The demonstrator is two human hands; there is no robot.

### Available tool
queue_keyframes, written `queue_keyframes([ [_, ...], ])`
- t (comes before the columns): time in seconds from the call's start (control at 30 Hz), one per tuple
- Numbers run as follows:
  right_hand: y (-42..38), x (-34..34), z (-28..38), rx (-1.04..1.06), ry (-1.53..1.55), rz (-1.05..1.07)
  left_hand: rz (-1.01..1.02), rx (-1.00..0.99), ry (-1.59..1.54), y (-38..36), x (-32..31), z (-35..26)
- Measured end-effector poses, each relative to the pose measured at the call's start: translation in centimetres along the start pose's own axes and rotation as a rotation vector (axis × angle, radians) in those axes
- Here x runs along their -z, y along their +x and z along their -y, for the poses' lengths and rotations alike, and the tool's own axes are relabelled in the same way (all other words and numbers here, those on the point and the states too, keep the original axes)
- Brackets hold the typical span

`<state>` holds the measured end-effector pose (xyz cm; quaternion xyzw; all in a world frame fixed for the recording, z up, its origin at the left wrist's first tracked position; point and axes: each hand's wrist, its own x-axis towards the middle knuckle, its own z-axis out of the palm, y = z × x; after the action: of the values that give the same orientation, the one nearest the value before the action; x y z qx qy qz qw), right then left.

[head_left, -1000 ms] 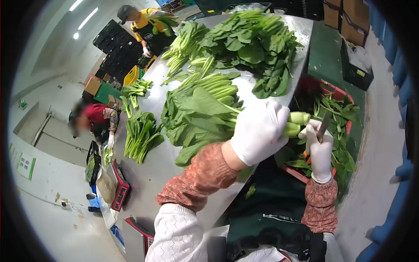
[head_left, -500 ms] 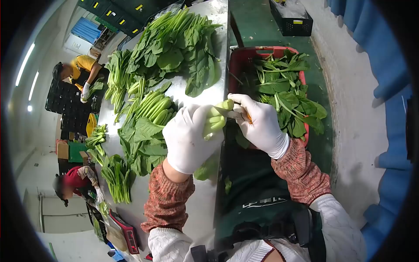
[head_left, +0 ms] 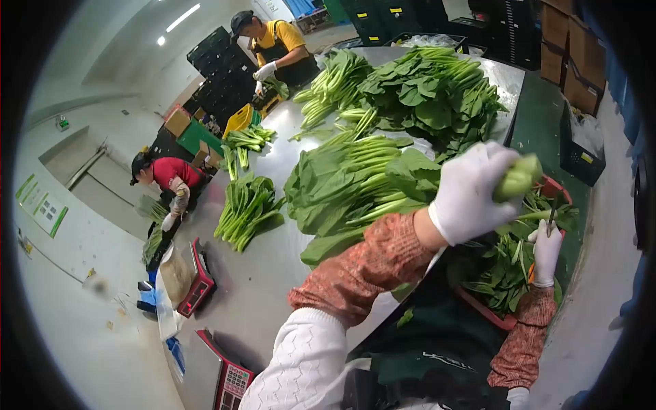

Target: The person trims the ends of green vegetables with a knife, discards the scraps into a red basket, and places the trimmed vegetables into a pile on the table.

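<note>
My left hand (head_left: 475, 195), in a white glove, is closed around a bunch of leafy green stems (head_left: 521, 176), whose pale cut ends point right. It is raised over the table's right edge. My right hand (head_left: 547, 253), also gloved, is lower and further right, closed on a small knife (head_left: 552, 210) with its blade pointing up; a bit of orange shows by the palm. Below that hand is a red crate (head_left: 471, 304) holding loose greens (head_left: 506, 273). A wide pile of leafy greens (head_left: 342, 188) lies on the table beside my left forearm.
The metal table (head_left: 273, 301) carries another large heap of greens (head_left: 437, 89), a smaller bunch (head_left: 249, 212) and two red scales (head_left: 198, 280). Two people in yellow (head_left: 287, 44) and red (head_left: 179, 174) work along the far side. A black crate (head_left: 581, 150) stands on the floor at right.
The view has swung left and tilted. My hands, together at the stem ends before, are now apart: the left with the greens is higher, the right with the knife is down over the crate.
</note>
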<state>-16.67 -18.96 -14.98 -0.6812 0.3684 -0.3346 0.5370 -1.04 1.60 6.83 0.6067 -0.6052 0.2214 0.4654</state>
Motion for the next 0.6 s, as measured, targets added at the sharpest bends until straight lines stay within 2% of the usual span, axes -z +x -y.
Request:
queue_keyframes([
  [0.03,-0.1,0.5,0.1,0.008,0.047,0.007,-0.074,0.064,-0.185,0.4,-0.1,0.9],
  [0.13,-0.5,0.6,1.7,-0.003,0.090,-0.057,-0.168,0.665,-0.757,0.9,2.0,1.7],
  [0.2,-0.5,0.5,1.6,-0.025,0.129,-0.084,-0.334,0.900,-0.872,0.0,3.8,3.2],
  [0.23,-0.8,0.3,2.1,-0.074,0.214,-0.072,-0.399,0.930,-0.937,-0.5,4.0,4.1],
  [0.27,-0.6,0.0,1.4,-0.011,0.153,-0.089,-0.468,0.957,-1.002,-1.1,4.1,5.0],
  [0.3,-1.2,0.1,2.6,-0.034,0.124,-0.065,-0.541,0.981,-1.065,-1.6,4.2,5.8],
  [0.37,-1.7,0.0,3.1,-0.019,0.122,0.004,-0.502,1.116,-1.331,-4.0,5.7,8.6],
  [0.4,-1.8,-0.2,2.9,-0.025,0.062,0.019,-0.502,1.099,-1.277,-5.1,6.1,9.7],
  [0.47,-2.6,-0.7,3.9,-0.075,0.072,0.084,-0.556,1.174,-1.363,-6.3,6.8,10.3],
  [0.5,-2.7,-1.3,3.6,-0.033,0.065,0.107,-0.520,1.171,-1.387,-6.9,7.4,11.0],
  [0.53,-2.8,-1.7,3.6,0.005,0.056,0.132,-0.590,1.182,-1.342,-7.6,7.4,11.5],
  [0.6,-3.4,-2.4,3.9,-0.070,0.091,0.178,-0.732,1.200,-1.248,-8.4,7.4,11.7],
])
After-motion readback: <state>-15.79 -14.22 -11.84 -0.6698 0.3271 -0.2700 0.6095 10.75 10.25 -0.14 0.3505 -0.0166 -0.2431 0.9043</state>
